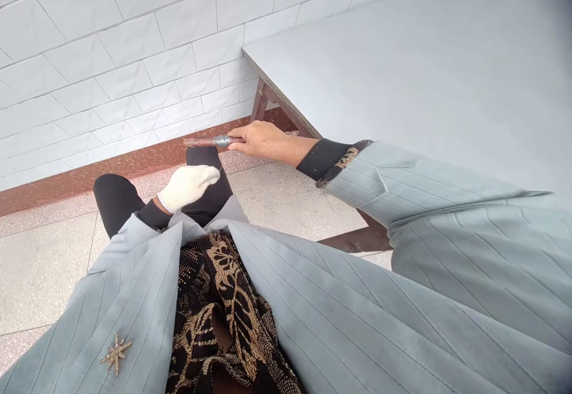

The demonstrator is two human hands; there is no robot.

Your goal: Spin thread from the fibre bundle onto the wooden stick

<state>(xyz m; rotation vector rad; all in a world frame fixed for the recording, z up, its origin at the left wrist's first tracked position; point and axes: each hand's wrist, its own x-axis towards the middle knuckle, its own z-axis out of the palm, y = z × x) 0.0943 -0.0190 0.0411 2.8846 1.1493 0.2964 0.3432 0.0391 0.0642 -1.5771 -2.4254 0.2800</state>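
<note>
My right hand (257, 139), bare, is closed around a thin brown stick (199, 142) that points left, held above my knee. Silvery wire (221, 140) is wound in a tight coil around the stick, just beyond my fingers. Below and to the left is my left hand (190, 187), in a white knitted glove, with its fingers pressed together. A very faint thin strand, apparently of the wire, shows at the glove's fingertips; what lies inside the fingers is hidden.
A wide pale grey tabletop (402, 66) on a brown frame (260, 101) stands at the right, close to my right forearm. White wall tiles (134, 42) rise ahead above a reddish-brown skirting (89, 170). Speckled floor tiles (277, 203) lie below my legs.
</note>
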